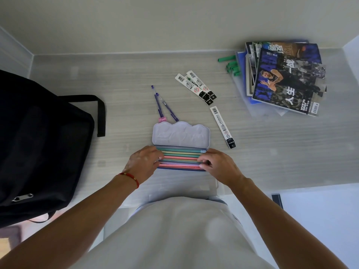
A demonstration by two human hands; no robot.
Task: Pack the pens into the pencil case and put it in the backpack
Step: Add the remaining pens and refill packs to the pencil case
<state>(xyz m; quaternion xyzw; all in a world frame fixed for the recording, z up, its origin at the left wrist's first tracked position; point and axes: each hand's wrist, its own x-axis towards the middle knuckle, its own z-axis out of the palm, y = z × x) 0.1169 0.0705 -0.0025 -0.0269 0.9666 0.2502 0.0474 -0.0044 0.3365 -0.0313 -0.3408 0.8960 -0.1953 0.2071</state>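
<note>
Your left hand (142,163) and right hand (218,166) pinch the pens (180,159) at their ends inside the case (180,133); uneven pressure under your fingertips could pop pens out.

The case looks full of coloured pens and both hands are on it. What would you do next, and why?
Probably swing the lid down and shut it. The case lies open with its pens lined up flat, and the left hand and right hand rest at its two ends. The backpack waits to the left.
</note>
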